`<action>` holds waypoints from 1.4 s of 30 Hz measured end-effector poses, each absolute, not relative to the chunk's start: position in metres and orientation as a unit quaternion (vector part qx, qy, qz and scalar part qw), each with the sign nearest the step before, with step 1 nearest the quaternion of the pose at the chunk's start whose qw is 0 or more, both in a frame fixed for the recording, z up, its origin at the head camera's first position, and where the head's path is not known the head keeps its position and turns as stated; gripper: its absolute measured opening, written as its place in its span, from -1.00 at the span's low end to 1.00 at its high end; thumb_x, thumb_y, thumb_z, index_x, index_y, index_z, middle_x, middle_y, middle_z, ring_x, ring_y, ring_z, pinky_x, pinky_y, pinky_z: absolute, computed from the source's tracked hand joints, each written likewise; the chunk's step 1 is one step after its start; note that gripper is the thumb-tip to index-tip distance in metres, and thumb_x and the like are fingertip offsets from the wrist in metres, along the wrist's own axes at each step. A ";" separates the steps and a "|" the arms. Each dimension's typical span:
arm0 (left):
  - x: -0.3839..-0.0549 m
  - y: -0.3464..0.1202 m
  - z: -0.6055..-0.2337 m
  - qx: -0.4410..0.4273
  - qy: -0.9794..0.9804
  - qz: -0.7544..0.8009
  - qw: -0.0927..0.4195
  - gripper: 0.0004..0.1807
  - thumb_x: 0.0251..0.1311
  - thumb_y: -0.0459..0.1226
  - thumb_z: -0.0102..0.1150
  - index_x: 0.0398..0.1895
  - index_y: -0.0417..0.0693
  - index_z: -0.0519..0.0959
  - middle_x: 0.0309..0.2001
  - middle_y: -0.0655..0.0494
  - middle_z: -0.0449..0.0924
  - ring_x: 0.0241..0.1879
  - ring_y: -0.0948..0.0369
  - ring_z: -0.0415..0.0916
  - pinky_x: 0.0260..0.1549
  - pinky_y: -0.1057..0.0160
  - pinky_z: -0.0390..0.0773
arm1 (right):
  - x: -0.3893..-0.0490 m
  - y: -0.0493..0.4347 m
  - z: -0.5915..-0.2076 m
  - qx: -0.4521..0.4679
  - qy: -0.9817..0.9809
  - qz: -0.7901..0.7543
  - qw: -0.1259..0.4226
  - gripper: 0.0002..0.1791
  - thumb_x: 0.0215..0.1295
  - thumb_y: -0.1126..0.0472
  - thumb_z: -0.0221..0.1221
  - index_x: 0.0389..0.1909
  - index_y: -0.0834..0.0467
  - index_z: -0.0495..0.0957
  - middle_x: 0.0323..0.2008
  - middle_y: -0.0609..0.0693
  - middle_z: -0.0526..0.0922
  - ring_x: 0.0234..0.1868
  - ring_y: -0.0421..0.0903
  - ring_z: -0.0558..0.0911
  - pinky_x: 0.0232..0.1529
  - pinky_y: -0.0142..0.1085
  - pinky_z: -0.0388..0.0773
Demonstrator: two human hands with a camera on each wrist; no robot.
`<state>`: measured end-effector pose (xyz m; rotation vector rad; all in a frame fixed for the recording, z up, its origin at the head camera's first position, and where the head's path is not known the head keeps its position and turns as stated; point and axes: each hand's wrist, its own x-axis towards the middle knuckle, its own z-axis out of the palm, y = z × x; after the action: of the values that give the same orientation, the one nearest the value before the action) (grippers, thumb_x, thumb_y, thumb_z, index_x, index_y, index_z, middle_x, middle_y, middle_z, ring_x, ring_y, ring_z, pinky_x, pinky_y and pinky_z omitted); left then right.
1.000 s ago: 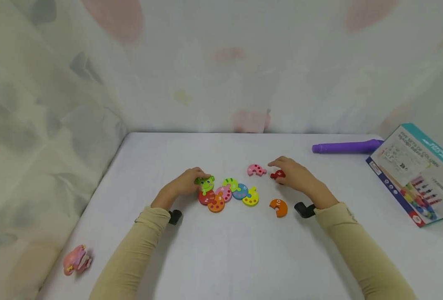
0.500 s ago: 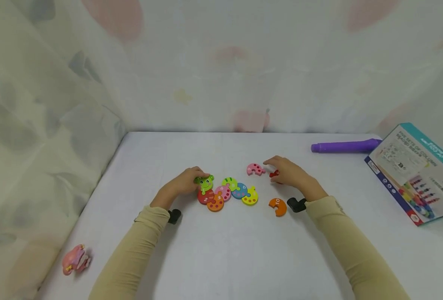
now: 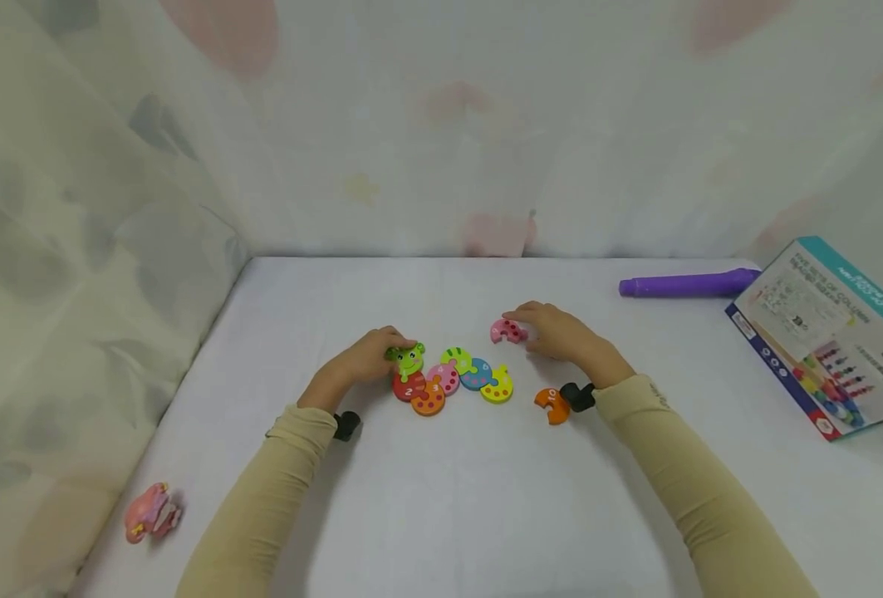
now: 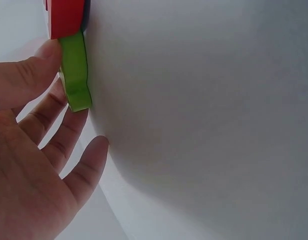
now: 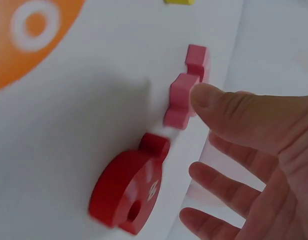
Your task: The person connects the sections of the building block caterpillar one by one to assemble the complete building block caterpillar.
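Note:
My left hand (image 3: 370, 355) holds the green smiling head (image 3: 409, 359) of a number caterpillar puzzle between thumb and fingers; the left wrist view shows the thumb against the green piece's edge (image 4: 75, 70). Joined to the head runs a chain of red (image 3: 409, 387), orange (image 3: 429, 399), pink, lime, blue (image 3: 477, 374) and yellow (image 3: 497, 386) pieces. At a loose pink spotted piece (image 3: 507, 330), my right hand (image 3: 561, 334) has thumb and index finger close on either side, the others loosely extended. The red piece marked 8 (image 5: 129, 185) lies beneath that hand, hidden in the head view.
An orange piece marked 10 (image 3: 551, 406) lies by the right wrist's black camera (image 3: 577, 397). Farther right are a purple tube (image 3: 688, 285) and a printed box (image 3: 822, 340). A pink toy figure (image 3: 152, 512) stands at the left edge of the white table (image 3: 426, 515).
My right hand has moved left from above the red piece to the loose pink one, leaving the red piece behind on the table. The left hand stays at the green head.

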<state>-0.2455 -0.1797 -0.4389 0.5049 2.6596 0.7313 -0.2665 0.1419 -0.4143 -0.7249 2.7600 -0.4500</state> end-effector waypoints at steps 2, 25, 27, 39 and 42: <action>-0.246 -0.180 -0.436 0.175 0.936 0.253 0.169 -0.48 0.08 -0.47 0.15 0.18 -0.11 0.44 0.03 -0.04 0.42 0.11 0.03 0.32 0.16 0.06 0.32 | -0.265 0.145 -0.413 -0.243 0.949 -0.153 0.126 -0.35 0.15 0.32 0.21 0.30 0.07 0.30 0.23 0.17 0.32 0.20 0.16 0.33 0.16 0.05 0.33; -0.248 -0.181 -0.439 0.196 0.935 0.245 0.166 -0.47 0.04 -0.48 0.16 0.17 -0.16 0.44 0.01 -0.08 0.42 0.09 -0.01 0.33 0.16 0.03 0.32 | -0.245 0.186 -0.427 -0.177 0.968 -0.105 0.143 -0.40 0.15 0.20 0.24 0.24 0.14 0.35 0.04 0.20 0.45 0.00 0.12 0.45 -0.02 0.09 0.47; -0.248 -0.181 -0.440 0.193 0.935 0.246 0.168 -0.47 0.04 -0.48 0.16 0.17 -0.15 0.45 0.01 -0.07 0.42 0.09 0.00 0.33 0.16 0.03 0.32 | -0.243 0.187 -0.428 -0.153 0.975 -0.085 0.140 -0.34 0.14 0.07 0.25 0.26 0.14 0.32 -0.01 0.20 0.47 -0.08 0.10 0.47 -0.10 0.07 0.51; -0.245 -0.179 -0.440 0.191 0.935 0.250 0.166 -0.48 0.07 -0.49 0.13 0.17 -0.15 0.45 -0.01 -0.06 0.43 0.06 0.02 0.35 0.13 0.05 0.36 | -0.230 0.181 -0.422 -0.146 0.970 -0.084 0.177 -0.27 0.07 0.24 0.29 0.31 0.03 0.27 0.03 0.19 0.52 -0.06 0.11 0.48 -0.09 0.07 0.50; -0.246 -0.179 -0.438 0.196 0.934 0.250 0.163 -0.49 0.06 -0.49 0.13 0.17 -0.17 0.45 -0.01 -0.08 0.43 0.06 0.00 0.35 0.13 0.04 0.36 | -0.228 0.179 -0.421 -0.163 0.971 -0.073 0.161 -0.39 0.09 0.21 0.28 0.22 0.06 0.39 -0.05 0.15 0.56 -0.11 0.08 0.50 -0.13 0.03 0.53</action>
<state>-0.2456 -0.1794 -0.4383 0.5599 2.6645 0.7129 -0.2278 0.1787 -0.4213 -0.4644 2.7713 -0.2089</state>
